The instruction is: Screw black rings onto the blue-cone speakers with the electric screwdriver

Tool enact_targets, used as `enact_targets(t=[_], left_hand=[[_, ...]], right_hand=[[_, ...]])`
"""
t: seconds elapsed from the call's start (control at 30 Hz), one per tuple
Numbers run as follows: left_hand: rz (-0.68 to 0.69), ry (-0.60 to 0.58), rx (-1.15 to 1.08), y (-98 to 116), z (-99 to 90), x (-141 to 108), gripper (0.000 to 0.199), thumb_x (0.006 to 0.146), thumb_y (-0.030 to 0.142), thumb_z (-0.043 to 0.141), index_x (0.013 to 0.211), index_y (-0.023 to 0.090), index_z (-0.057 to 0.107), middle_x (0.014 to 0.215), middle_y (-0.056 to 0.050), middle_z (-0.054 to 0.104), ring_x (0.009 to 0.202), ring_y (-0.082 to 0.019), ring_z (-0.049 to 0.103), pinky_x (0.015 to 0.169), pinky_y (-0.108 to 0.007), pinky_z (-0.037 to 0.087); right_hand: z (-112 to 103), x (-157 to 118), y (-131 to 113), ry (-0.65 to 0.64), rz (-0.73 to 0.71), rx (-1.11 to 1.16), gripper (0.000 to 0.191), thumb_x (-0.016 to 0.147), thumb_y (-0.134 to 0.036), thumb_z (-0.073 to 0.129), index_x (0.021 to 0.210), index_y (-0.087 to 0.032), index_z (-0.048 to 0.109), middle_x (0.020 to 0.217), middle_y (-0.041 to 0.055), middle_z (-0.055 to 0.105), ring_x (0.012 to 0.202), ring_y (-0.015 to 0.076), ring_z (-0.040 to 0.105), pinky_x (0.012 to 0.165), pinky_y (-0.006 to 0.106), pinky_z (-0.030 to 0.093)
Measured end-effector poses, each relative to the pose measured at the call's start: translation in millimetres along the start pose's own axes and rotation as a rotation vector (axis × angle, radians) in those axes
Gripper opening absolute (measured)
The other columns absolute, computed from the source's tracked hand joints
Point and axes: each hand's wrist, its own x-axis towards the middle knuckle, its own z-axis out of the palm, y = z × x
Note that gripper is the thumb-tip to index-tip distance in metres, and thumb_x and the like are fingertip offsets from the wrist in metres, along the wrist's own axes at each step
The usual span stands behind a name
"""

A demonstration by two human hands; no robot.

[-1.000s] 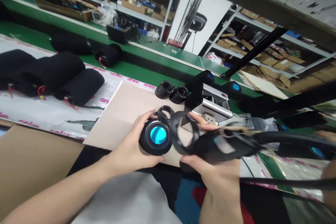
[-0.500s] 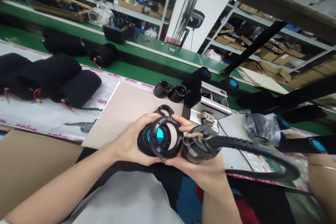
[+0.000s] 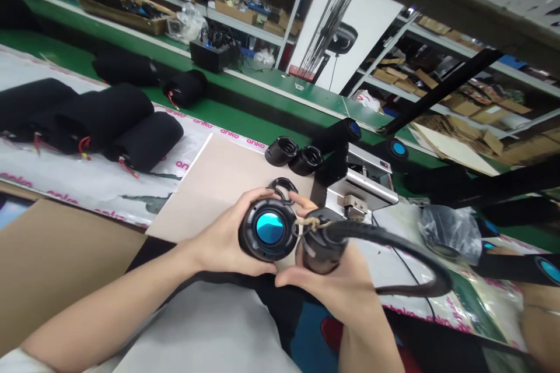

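My left hand [image 3: 231, 233] is wrapped round a black cylinder [image 3: 268, 229] whose blue-green lens faces up, with a black ring on its rim. In my right hand [image 3: 336, 285] is a dark cylindrical tool [image 3: 322, 247] with a thick black cable curving off to the right and a tan string tied near its top. The tool stands upright just right of the lens cylinder. Beyond my fingertips a loose black ring [image 3: 284, 186] lies on the beige board [image 3: 219, 178]. Two black ring-shaped parts, one of them a collar [image 3: 282, 150], stand behind it.
A silver and black device [image 3: 367, 178] stands right of the board. Several black fabric-covered cylinders [image 3: 151, 140] lie at the left. A clear plastic bag [image 3: 450, 233] and another person's arm [image 3: 540, 315] are at the right. Cardboard [image 3: 65, 256] lies at the lower left.
The black ring that was tilted between my hands now sits over the lens cylinder. The tool's cable has swung leftward, and the camera view has shifted slightly.
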Motion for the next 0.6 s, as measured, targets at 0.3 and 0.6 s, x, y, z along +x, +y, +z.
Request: enact_targets(t=[0.3, 0.6], left_hand=[[-0.034, 0.045, 0.031, 2.4, 1.3, 0.3, 0.116, 0.059, 0.031, 0.102, 0.155, 0.028, 0.038, 0.158, -0.017, 0.051, 0.147, -0.041, 0.053, 0.124, -0.054, 0.046], [0.046, 0.010, -0.064, 4.0, 5.5, 2.5, 0.107, 0.064, 0.018, 0.097, 0.152, 0.031, 0.037, 0.152, -0.015, 0.058, 0.144, -0.038, 0.058, 0.121, -0.055, 0.047]], right_hand=[[7.9, -0.7, -5.2, 0.037, 0.027, -0.143, 0.088, 0.064, -0.022, 0.100, 0.143, -0.033, 0.064, 0.145, 0.0056, 0.067, 0.140, 0.0372, 0.060, 0.123, 0.060, 0.049], [6.0, -0.6, -4.9, 0.116, 0.044, -0.257, 0.077, 0.065, -0.028, 0.100, 0.136, -0.031, 0.069, 0.124, 0.0058, 0.075, 0.126, 0.0382, 0.068, 0.104, 0.055, 0.063]])
